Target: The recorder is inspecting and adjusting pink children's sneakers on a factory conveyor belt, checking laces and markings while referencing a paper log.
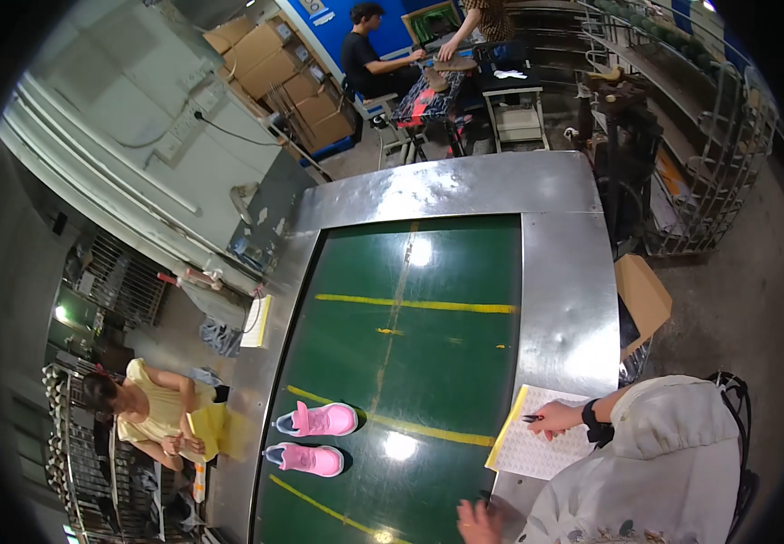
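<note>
My right hand (557, 419), with a black band on its wrist, is closed around a dark pen (533, 418). It rests over a printed white sheet with a yellow edge (537, 449) on the metal rim. My left hand (480, 524) is at the lower edge of the view, by the near side of the green belt (437, 363), its fingers apart. A small dark patch shows beside its fingertips; I cannot make out what it is. Two pink sneakers, an upper one (324, 419) and a lower one (310, 460), lie side by side on the belt, left of my hands.
A wide metal frame (569, 290) surrounds the belt, which has yellow cross lines. Across it, a person in yellow (160, 403) holds something yellow. Two people work at a far table with brown shoes (453, 64). Cardboard boxes (269, 59) and wire racks (718, 172) stand around.
</note>
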The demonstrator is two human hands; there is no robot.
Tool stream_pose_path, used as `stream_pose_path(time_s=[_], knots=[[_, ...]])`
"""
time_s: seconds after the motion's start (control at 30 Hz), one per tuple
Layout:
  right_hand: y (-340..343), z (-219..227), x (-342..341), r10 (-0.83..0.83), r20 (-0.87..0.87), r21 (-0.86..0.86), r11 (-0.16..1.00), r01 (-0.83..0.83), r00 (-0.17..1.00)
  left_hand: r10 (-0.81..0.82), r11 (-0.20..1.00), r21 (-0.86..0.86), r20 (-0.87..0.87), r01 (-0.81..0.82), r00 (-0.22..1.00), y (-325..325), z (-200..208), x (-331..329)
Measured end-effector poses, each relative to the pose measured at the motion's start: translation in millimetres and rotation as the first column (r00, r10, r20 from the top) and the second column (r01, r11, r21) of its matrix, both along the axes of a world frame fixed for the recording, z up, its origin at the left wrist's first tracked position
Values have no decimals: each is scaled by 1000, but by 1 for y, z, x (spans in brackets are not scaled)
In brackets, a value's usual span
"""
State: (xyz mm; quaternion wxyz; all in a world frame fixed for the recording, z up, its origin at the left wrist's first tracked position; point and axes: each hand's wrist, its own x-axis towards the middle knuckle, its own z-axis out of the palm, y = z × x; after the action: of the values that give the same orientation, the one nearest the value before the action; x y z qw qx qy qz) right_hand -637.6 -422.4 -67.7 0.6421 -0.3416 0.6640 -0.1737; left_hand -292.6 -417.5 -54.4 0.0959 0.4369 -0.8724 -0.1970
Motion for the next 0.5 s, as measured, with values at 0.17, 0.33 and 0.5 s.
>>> stream_pose_path(time_s=[0.17,0.33,0.5], knots=[[15,3,13,85,-203,-207,970,-127,976,1,979,203,23,-6,1000,95,-16,-6],[34,-7,31,144,-681,-391,758,-522,718,-11,949,316,57,-8,998,152,-21,2],[49,-29,40,98,-687,-450,721,-527,720,55,909,408,84,-84,995,208,-27,10]])
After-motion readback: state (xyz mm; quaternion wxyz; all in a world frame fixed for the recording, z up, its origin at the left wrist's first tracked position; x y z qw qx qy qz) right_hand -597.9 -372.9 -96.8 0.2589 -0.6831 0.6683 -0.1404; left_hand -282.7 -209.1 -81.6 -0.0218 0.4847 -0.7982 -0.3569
